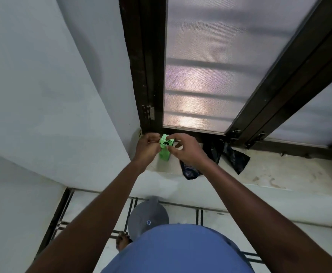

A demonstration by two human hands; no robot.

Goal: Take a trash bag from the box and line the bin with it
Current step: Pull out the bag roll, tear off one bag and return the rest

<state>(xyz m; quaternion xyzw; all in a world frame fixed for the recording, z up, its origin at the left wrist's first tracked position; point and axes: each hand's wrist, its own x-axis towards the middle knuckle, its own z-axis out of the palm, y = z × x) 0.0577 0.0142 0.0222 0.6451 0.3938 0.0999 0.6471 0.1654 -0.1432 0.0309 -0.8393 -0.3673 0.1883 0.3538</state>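
A small green box (165,147) with a black label stands on the white window ledge (269,174), held between both hands. My left hand (148,147) grips its left side. My right hand (186,149) pinches the box's top flap from the right. A black trash bag (234,156) lies crumpled on the ledge just right of my right hand, partly hanging over the edge. The grey bin (148,213) with its lid on stands on the floor below the ledge, right in front of me.
A dark-framed window with frosted glass (210,66) rises behind the ledge. A pale wall (52,95) closes in on the left. The floor is white tile with black lines (199,213). My foot (122,242) is next to the bin.
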